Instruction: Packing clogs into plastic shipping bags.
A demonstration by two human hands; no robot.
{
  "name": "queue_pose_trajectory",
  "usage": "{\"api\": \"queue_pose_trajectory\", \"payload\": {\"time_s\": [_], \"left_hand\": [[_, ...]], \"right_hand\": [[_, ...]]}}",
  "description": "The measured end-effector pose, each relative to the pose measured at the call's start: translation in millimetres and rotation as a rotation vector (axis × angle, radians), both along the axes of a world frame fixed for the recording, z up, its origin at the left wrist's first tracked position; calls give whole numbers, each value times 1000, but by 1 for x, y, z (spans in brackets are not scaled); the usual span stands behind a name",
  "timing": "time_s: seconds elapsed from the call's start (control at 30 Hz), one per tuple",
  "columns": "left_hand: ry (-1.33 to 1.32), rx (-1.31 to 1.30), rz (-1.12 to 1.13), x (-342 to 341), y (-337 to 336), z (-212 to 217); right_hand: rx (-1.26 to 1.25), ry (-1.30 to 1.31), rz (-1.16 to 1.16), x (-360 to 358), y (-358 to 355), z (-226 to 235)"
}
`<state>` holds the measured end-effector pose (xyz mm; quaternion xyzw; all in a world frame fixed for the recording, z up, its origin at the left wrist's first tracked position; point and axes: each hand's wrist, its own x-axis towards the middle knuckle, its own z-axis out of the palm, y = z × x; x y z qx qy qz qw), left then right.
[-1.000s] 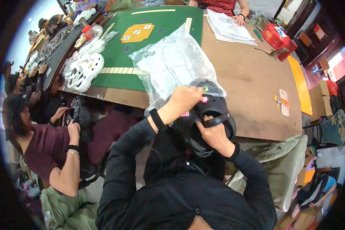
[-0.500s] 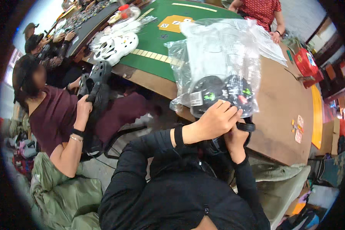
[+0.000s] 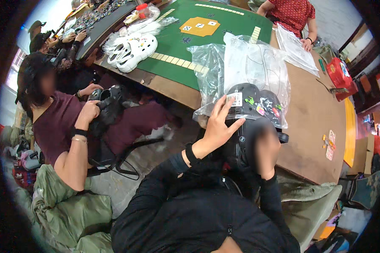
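A pair of black foam clogs with round vent holes (image 3: 250,131) was at the near edge of the brown tabletop (image 3: 306,145), its toes inside a clear, crinkled plastic bag (image 3: 209,57) and its heel ends outside. Through the film, the bright green charm (image 3: 249,101) on one toe read clearly; the charms on the other were partly lost in glare. A white sheet with shoe outlines (image 3: 247,63) lay beyond the toes within the bag, its lines faint under the creases.

The left hand (image 3: 217,130) had its fingers extended and spread, unclenched, the tips against the bag by a small white label (image 3: 235,99), whose print was too small to make out. The right hand (image 3: 267,154) was at the heel end; a heavy blur covered its fingers, so how firmly they gripped could not be told. The clogs' undersides were hidden.

To the left, a co-worker in a maroon top (image 3: 59,124) handled a dark shoe (image 3: 109,101), half obscured by hands and shadow.
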<state>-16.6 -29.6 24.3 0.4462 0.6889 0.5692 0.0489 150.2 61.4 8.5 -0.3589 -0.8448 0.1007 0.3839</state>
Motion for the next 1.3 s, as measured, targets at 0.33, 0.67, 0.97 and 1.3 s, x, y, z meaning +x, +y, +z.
{"api": "queue_pose_trajectory", "payload": {"time_s": [0.33,0.67,0.97,1.3], "left_hand": [[292,62,-98,1,-11,-13],[296,150,-184,7,-3,-22],[-748,-43,-184,-9,9,-68],[-187,10,-46,-5,13,-64]], "right_hand": [[-50,32,-171,3,9,1],[-34,-32,-349,-10,20,-2],[105,-133,-150,-34,6,-1],[-91,-153,-41,-41,20,13]]}}
